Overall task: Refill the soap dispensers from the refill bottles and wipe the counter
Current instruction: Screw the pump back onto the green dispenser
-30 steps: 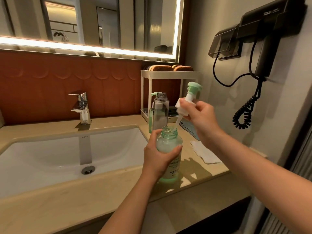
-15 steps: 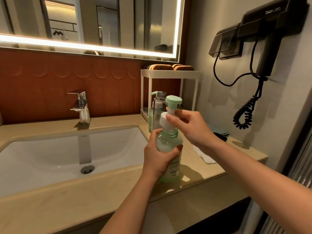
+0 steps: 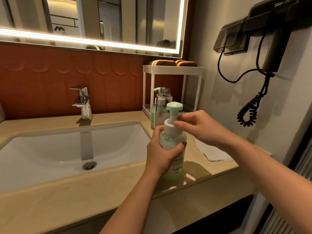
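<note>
Pump [image 3: 174, 110] now reseated on soap dispenser [image 3: 173, 141]; left fingers [image 3: 157, 134] clamped round body, right fingers [image 3: 180, 124] pinching collar, apparently tightening.

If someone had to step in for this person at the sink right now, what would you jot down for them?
Left hand grips the pale green translucent soap dispenser bottle, upright on the beige stone counter.
Right hand pinches the white collar of its green-topped pump, which sits in the neck; tightness cannot be told.
Behind stand a clear uncapped bottle and a second green pump bottle. A white cloth lies right of the dispenser.
Done: this dispenser holds liquid, pump on.
Left: tighten the collar, see to the other bottles, wipe the counter.
</note>
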### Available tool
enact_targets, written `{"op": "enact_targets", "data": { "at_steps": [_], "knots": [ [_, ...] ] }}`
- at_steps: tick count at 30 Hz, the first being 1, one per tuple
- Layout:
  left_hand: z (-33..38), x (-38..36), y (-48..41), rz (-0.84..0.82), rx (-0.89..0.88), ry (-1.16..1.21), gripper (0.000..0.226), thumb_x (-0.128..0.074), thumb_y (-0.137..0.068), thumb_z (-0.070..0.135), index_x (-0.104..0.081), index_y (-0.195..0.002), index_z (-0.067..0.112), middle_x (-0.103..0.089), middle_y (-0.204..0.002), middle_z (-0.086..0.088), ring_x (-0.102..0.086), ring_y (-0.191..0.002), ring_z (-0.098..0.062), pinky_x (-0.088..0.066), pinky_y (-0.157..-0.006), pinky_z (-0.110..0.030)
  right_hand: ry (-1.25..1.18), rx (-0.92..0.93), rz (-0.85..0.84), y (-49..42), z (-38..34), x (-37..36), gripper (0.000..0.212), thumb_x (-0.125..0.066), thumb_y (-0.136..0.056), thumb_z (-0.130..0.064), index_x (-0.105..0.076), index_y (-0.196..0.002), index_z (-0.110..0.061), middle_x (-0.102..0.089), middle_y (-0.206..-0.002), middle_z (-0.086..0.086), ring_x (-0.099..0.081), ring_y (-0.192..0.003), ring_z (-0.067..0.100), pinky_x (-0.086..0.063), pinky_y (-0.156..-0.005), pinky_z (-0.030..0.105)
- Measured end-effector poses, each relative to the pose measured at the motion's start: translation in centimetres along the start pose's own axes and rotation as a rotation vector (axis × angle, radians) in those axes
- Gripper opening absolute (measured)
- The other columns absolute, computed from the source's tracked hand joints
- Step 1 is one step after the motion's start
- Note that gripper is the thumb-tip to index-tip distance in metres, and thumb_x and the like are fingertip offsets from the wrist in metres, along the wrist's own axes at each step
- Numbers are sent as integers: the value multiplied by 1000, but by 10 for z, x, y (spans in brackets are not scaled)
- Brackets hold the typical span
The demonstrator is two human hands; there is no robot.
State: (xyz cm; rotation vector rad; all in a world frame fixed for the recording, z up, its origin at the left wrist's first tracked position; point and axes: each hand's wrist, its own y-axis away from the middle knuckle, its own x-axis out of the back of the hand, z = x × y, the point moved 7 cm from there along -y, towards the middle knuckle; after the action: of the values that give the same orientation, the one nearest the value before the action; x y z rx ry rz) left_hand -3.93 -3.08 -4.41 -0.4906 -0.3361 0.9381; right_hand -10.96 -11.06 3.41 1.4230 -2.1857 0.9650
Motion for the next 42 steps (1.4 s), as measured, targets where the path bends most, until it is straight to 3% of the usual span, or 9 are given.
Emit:
{"op": "enact_targets", "data": {
  "at_steps": [3,7,11,14,18,21,26,33,42],
  "knots": [
    [-1,-1,0,-8,8,0,51,-79,-69,22,-44,-104,33,-56,-97,15,-57,-89,-4,-47,-73,-16,101,-2,41,-5,-4,14,23,-67,-83,-24,-70,-104,-16,-71,-97,-5,-62,-90,2,-48,-75,20],
    [1,-1,1,-15,-1,-4,50,-78,-70,22,-43,-104,34,-56,-97,16,-58,-89,-4,-47,-73,-15,96,-149,-17,-16,10,8,36,-70,-72,-45,-59,-84,-12,-62,-88,0,-56,-84,12,-44,-73,27],
    [3,0,1,-19,-6,-16,47,-78,-70,23,-43,-98,39,-57,-95,17,-59,-87,-2,-48,-72,-15,-202,-159,-163,-21,15,-14,35,-65,-73,-38,-51,-105,-29,-57,-111,-8,-52,-107,8,-38,-89,24],
    [4,-1,1,-28,-8,-31,46,-78,-71,23,-42,-95,40,-55,-93,21,-57,-84,5,-45,-70,-11,-301,-125,-168,-27,9,-20,27,-63,-82,-23,-50,-103,-35,-56,-104,-19,-52,-97,-4,-40,-77,12],
    [4,-2,1,-27,3,-25,51,-77,-60,41,-41,-96,41,-54,-95,21,-56,-87,4,-45,-72,-13,-340,-84,-158,-30,3,-29,50,-61,-86,-18,-44,-133,-24,-55,-119,-18,-53,-101,-7,-44,-73,7],
    [3,-3,0,-26,10,-21,55,-68,-52,49,-41,-99,40,-54,-97,18,-57,-90,-3,-48,-75,-18,-350,-45,-64,-24,4,-30,39,-56,-90,-25,-52,-128,-21,-62,-119,-12,-56,-106,-2,-46,-82,12],
    [2,-3,0,-32,20,-25,54,-79,-67,25,-43,-107,32,-54,-97,16,-57,-90,-9,-49,-76,-21,-376,-73,-53,-13,8,-24,23,-43,-96,-25,-55,-115,-29,-59,-125,-8,-50,-117,6,-37,-97,28],
    [0,-3,-1,-34,26,7,53,-75,-62,32,-46,-106,30,-58,-98,11,-59,-91,-10,-50,-76,-22,-162,59,20,3,0,-2,28,-58,-88,-10,-64,-115,-17,-68,-108,-9,-62,-100,-2,-49,-84,16],
    [-2,-2,-1,-20,26,3,48,-74,-61,33,-45,-97,39,-58,-93,19,-59,-85,6,-49,-72,-13,158,-15,246,-15,-1,8,50,-76,-61,-51,-64,-89,-12,-60,-79,0,-54,-73,11,-46,-63,26]
  ]
}}
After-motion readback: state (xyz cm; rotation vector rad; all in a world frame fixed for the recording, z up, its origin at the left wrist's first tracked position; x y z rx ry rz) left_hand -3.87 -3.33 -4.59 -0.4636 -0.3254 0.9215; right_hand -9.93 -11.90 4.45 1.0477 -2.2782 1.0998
